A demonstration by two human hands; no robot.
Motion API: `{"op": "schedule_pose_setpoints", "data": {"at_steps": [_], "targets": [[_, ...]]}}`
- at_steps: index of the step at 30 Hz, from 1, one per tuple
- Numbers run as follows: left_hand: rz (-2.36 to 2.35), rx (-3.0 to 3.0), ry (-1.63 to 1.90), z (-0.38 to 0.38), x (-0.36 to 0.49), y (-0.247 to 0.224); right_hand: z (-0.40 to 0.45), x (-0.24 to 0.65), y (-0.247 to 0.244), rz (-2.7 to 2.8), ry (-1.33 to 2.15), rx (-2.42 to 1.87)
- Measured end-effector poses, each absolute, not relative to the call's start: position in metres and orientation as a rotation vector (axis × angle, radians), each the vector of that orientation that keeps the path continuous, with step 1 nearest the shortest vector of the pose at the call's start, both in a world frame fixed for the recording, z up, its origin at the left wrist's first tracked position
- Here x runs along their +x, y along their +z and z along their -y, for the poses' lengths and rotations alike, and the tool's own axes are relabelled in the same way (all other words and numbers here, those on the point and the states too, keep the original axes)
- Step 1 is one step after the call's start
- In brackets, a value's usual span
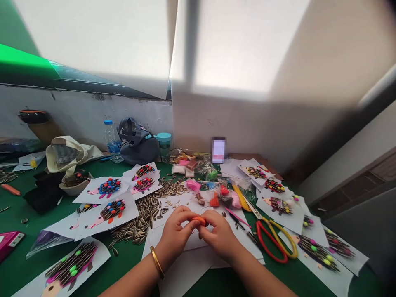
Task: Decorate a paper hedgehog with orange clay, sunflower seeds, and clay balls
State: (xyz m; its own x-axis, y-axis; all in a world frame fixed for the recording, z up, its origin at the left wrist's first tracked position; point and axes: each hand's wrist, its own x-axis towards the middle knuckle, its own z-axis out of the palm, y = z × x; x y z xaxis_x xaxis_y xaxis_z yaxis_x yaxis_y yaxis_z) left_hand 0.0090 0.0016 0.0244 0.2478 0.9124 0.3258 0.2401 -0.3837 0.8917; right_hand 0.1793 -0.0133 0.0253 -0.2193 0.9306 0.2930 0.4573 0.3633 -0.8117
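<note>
Both hands meet over a stack of white paper (pixel 193 264) at the middle of the table. Between their fingertips is a small lump of orange modelling clay (pixel 199 220). My left hand (pixel 177 229), below a gold bangle (pixel 157 262), pinches the clay from the left. From the right, my right hand (pixel 217 231) grips it with thumb and fingers; part of the lump is hidden behind them. Just beyond the hands lie packets of coloured clay, among them a red-orange one (pixel 214 199) and a pink one (pixel 193 185). Striped sunflower seeds (pixel 140 216) are heaped to the left.
Red-and-yellow scissors (pixel 274 239), a yellow cutter (pixel 241 198) and a pen (pixel 246 229) lie right of my hands. Seed hedgehog pictures on paper (pixel 113 210) flank both sides. A water bottle (pixel 111 142), a dark bag (pixel 139 146) and a phone (pixel 218 149) stand along the wall.
</note>
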Motion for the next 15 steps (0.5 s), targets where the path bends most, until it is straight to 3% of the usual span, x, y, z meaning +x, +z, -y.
{"op": "schedule_pose_setpoints", "data": {"at_steps": [11,15], "targets": [[-1.028,1.781,1.181,0.0021,0.0104,0.0288,0.0146,0.1779,0.0266,1.863,0.738,-1.231],[-1.06,1.686,1.222,0.0005,0.0098,0.0315,0.0144,0.1782,0.027,1.791,0.89,-1.148]]}}
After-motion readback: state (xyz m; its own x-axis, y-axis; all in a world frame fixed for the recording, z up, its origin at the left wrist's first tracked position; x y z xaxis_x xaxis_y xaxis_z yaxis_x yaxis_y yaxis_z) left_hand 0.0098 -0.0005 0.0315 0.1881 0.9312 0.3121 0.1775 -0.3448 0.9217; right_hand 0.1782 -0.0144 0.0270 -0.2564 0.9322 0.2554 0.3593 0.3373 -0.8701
